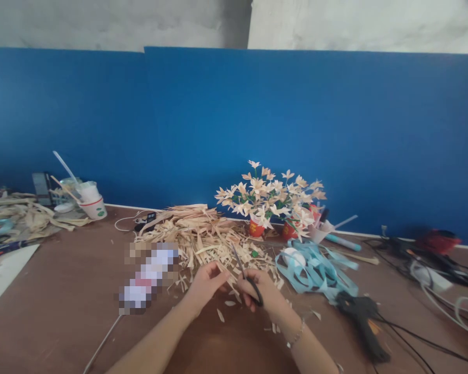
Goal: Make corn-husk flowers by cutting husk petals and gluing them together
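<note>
My right hand point(259, 290) is closed round the black handles of a pair of scissors point(245, 274), whose blades point up and to the left. My left hand point(206, 283) is pinched on a thin pale straw strip point(223, 271) right by the blades. Both hands work at the near edge of a heap of cut straw strips point(195, 232) on the brown table point(62, 301). Small cut pieces point(220, 315) lie under my hands.
Straw flowers in red pots point(271, 200) stand behind the heap. Light blue ribbon point(315, 267) and a black glue gun point(362, 317) lie to the right, cables point(432, 270) beyond. A white cup point(91, 200) and more straw point(27, 215) sit far left. Blue board point(234, 130) behind.
</note>
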A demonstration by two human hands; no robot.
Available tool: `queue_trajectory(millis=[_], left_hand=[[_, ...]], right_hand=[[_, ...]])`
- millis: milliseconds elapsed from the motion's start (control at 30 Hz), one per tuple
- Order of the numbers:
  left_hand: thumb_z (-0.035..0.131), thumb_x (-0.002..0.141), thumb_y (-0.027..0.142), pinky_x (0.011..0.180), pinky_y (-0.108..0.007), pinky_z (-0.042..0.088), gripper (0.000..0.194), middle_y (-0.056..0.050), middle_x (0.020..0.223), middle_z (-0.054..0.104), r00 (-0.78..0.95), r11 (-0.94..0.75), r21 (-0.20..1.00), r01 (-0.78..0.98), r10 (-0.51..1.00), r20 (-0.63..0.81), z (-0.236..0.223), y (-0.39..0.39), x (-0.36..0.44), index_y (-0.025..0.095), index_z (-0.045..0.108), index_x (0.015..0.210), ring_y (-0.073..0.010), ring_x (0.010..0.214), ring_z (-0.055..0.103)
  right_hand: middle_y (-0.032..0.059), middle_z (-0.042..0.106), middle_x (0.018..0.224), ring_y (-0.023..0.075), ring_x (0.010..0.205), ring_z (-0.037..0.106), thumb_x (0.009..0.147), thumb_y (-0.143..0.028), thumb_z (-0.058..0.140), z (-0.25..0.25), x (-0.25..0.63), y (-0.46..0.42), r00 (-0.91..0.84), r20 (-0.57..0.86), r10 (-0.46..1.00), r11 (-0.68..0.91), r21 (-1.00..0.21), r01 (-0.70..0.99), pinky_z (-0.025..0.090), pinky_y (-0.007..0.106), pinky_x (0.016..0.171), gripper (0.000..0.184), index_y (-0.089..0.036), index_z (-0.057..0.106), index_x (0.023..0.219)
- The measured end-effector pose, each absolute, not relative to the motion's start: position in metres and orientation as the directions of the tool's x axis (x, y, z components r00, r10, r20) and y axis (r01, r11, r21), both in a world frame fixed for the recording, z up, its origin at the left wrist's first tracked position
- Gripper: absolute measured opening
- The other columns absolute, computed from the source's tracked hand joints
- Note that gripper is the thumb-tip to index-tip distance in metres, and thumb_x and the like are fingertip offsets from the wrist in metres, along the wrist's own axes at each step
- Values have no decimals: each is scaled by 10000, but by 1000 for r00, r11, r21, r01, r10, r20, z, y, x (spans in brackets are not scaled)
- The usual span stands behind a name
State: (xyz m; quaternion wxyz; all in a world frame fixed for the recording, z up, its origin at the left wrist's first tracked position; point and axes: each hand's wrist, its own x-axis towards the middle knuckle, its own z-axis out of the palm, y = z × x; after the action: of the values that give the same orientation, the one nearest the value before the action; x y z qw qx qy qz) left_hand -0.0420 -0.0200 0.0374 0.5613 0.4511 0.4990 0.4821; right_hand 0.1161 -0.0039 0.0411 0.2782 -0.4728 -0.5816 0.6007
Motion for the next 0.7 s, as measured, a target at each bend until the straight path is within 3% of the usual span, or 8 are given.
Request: queue_trajectory(millis=[167,300,500,700], left_hand=[[715,597,364,516,-209,416,250,22,537,588,48,163,979,-123,986,-158,38,-19,-45,157,575,605,-106,496,532],[722,591,393,466,-204,382,277,19,507,577,-165,104,963,-249,975,-148,33,-14,-50,145,603,616,-108,469,516],[740,567,372,559,-224,401,269,-11,606,634,-426,-43,899,-436,889,-165,30,-9,-54,132,633,624,-124,574,551],[737,585,361,563,-217,378,260,4,579,610,-373,30,922,-387,909,-186,27,-17,-43,129,619,595,-114,578,534]], right_hand=[[-68,468,378,52,303,368,661,-512,606,40,121,-1,-346,-201,916,-181,-979,88,282,158,317,363,-164,502,655],[-49,528,438,73,356,456,660,-534,612,41,119,0,-331,-169,928,-145,-985,96,289,162,350,385,-172,493,713],[-39,550,502,88,422,494,625,-494,674,36,109,-10,-489,-201,849,-113,-972,205,383,192,426,375,-161,531,723],[-53,500,471,68,395,435,652,-458,680,25,94,-17,-462,-146,875,-71,-982,176,333,170,381,339,-154,541,706]])
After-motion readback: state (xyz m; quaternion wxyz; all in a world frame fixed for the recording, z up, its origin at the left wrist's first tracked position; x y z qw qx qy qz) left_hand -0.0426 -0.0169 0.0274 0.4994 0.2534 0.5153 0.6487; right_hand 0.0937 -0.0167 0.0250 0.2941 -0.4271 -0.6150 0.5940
